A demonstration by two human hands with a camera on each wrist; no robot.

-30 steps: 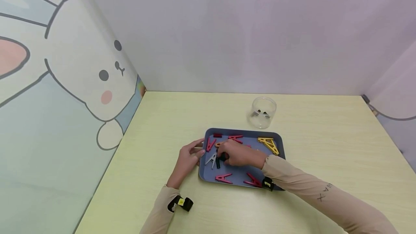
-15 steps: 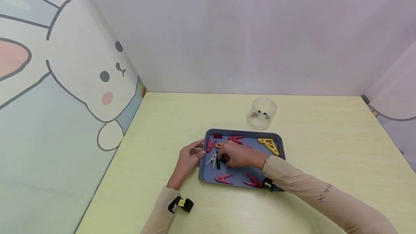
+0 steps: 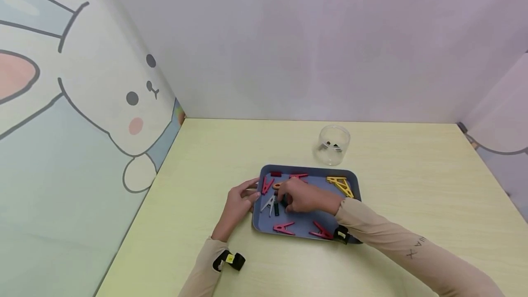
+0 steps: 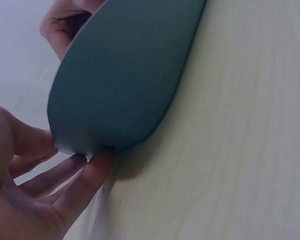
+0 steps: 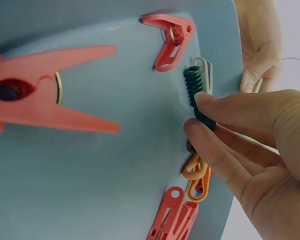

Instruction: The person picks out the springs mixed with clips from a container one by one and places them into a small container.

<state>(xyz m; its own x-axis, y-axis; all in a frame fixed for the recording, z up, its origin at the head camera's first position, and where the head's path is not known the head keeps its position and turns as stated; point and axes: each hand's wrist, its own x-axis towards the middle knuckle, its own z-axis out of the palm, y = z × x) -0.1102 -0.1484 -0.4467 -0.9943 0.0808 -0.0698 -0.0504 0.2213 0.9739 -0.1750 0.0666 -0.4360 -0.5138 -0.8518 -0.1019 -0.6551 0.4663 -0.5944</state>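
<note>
My left hand (image 3: 240, 201) holds the left edge of a blue-grey tray (image 3: 256, 217), its thumb at the rim and its other fingers against the outer wall in the left wrist view. Over the tray's left part, my right hand (image 3: 303, 195) pinches a dark green coil spring (image 5: 205, 119) between thumb and index finger. Close beside it lies another green coil spring (image 5: 192, 80), against a white clip (image 5: 208, 75). An orange clip (image 5: 196, 172) lies below the fingers in the right wrist view. My right hand hides part of the tray in the head view.
Several red clips (image 3: 283, 228) lie about the tray, with a red spring (image 3: 276, 174) at its back wall. Yellow clips (image 3: 340, 184) are at the back right. A clear cup (image 3: 334, 145) with dark markings stands behind the tray on the pale wooden table (image 3: 412, 173).
</note>
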